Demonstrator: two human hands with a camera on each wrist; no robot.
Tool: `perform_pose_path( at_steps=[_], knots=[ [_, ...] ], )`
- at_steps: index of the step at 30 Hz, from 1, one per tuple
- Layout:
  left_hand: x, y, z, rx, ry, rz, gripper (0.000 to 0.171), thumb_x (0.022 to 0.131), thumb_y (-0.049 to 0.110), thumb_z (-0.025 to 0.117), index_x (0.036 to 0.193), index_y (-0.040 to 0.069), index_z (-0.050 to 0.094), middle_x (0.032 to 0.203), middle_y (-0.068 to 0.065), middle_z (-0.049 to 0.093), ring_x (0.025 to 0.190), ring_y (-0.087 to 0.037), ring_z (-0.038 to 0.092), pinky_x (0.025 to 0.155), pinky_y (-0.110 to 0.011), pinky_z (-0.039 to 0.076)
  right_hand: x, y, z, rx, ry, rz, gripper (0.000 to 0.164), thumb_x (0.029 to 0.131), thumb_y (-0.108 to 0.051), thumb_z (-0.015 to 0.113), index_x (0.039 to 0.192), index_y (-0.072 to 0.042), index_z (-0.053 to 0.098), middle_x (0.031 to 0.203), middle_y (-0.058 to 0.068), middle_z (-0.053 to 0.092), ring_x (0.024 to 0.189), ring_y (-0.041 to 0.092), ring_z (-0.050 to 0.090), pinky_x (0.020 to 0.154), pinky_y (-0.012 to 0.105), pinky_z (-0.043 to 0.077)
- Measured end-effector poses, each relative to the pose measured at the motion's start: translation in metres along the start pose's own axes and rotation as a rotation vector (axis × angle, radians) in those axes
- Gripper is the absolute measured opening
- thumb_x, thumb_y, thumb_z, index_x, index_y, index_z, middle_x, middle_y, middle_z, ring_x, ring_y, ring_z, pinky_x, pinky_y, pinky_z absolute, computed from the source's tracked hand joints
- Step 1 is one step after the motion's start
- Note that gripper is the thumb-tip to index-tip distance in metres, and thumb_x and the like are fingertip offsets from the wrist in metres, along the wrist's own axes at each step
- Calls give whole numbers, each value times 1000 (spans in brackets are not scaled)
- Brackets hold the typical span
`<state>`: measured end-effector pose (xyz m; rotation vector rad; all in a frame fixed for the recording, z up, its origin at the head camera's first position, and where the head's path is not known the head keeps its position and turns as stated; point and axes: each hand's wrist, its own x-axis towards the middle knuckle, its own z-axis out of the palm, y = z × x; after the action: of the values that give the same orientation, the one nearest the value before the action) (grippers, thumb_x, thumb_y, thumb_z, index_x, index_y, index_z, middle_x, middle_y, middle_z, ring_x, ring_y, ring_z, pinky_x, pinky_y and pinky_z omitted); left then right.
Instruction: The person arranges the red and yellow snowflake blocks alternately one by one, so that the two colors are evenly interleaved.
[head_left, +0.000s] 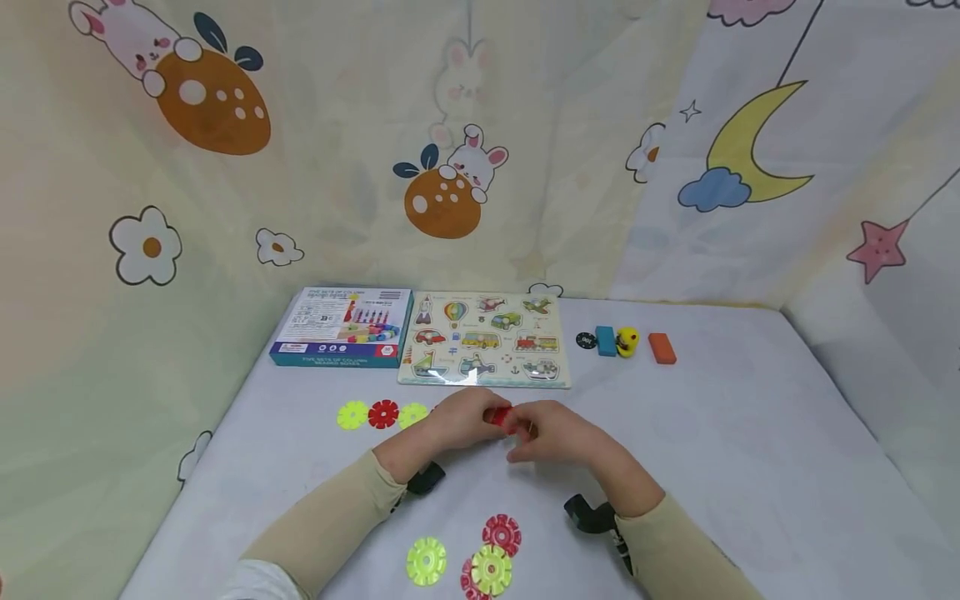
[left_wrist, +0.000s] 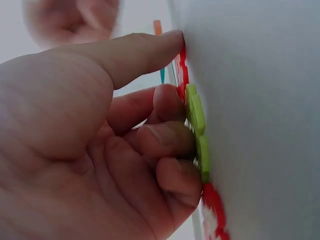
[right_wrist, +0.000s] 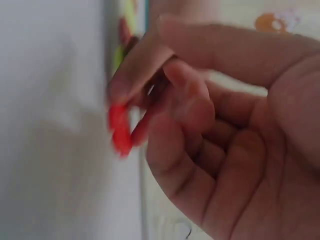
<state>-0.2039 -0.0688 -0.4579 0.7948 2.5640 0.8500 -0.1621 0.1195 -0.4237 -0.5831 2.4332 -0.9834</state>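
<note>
Head view, left to right. The printed box [head_left: 345, 327] lies flat at the far left. In front of it, a row of notched discs begins: yellow-green disc [head_left: 352, 415], red disc [head_left: 383, 414], second yellow-green disc [head_left: 413, 415]. The left hand [head_left: 467, 417] covers the row's continuation. Nearer the person lie a loose yellow-green disc [head_left: 426, 561] and a loose group [head_left: 492, 569], where one yellow-green disc overlaps a red one. The puzzle board [head_left: 483, 339] lies behind the hands.

The left hand pinches the end red disc [head_left: 501, 415] between thumb and finger, at the row's right end; its other fingertips rest against the row. The right hand [head_left: 555, 432] is released, fingers loosely bent, beside that disc; contact cannot be confirmed. Farther right lie a blue block [head_left: 606, 341], a duck [head_left: 627, 342] and an orange block [head_left: 663, 348].

Caution: sideways pressure from the left fingertips may skew the row. An uneven pinch may tilt the end disc. The right fingertips may knock it, given the close spacing.
</note>
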Motion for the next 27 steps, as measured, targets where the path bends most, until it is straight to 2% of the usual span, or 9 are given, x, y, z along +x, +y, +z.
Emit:
perform_pose_path(
  at_steps=[3, 7, 10, 13, 15, 17, 24, 27],
  knots=[
    [0, -2, 1, -1, 4, -16, 37, 82, 31, 73, 117, 19, 68, 83, 11, 59, 79, -10, 51, 64, -26, 43, -10, -22, 11, 3, -163, -138, 25, 77, -24, 78, 98, -17, 67, 68, -4, 52, 63, 11, 50, 57, 25, 41],
    [1, -5, 2, 13, 7, -38, 44, 81, 31, 74, 123, 18, 64, 79, 9, 57, 78, -10, 50, 64, -26, 41, -15, -46, 43, -21, -323, -286, 26, 80, -27, 76, 104, -19, 67, 70, -9, 52, 61, 5, 49, 57, 20, 42],
    [2, -5, 3, 24, 6, -45, 46, 81, 32, 74, 124, 19, 64, 77, 7, 55, 78, -10, 49, 64, -26, 40, -14, -57, 73, -142, -347, -360, 34, 82, -34, 73, 113, -22, 65, 79, -15, 54, 68, -2, 49, 63, 17, 42],
    [1, -4, 3, 35, 9, -51, 47, 80, 33, 74, 124, 18, 64, 80, 9, 54, 80, -10, 49, 65, -26, 41, -12, -60, 97, -275, -306, -407, 40, 82, -37, 73, 118, -23, 63, 91, -19, 56, 77, -6, 48, 71, 14, 41],
    [0, -3, 3, 36, 11, -54, 47, 80, 33, 74, 124, 18, 64, 82, 10, 55, 81, -10, 49, 66, -26, 41, -12, -60, 107, -332, -265, -411, 40, 80, -37, 75, 115, -23, 63, 96, -21, 56, 81, -8, 47, 73, 12, 40],
    [-1, -3, 4, 40, 12, -49, 47, 80, 32, 74, 124, 18, 64, 84, 10, 56, 81, -10, 49, 67, -26, 42, -12, -60, 113, -340, -242, -390, 39, 78, -36, 76, 112, -24, 63, 94, -21, 56, 80, -8, 47, 72, 13, 40],
    [0, -4, 7, 54, 21, -52, 47, 80, 34, 75, 123, 20, 64, 89, 12, 57, 83, -9, 49, 69, -26, 42, -14, -63, 115, -294, -256, -237, 33, 75, -37, 79, 99, -25, 60, 81, -20, 50, 71, -4, 46, 67, 15, 41],
    [1, -5, 8, 53, 24, -52, 46, 80, 34, 74, 123, 20, 64, 90, 12, 57, 83, -9, 49, 69, -26, 42, -14, -63, 111, -252, -258, -234, 22, 78, -33, 77, 88, -25, 60, 74, -17, 48, 68, -2, 45, 64, 16, 40]
  ],
)
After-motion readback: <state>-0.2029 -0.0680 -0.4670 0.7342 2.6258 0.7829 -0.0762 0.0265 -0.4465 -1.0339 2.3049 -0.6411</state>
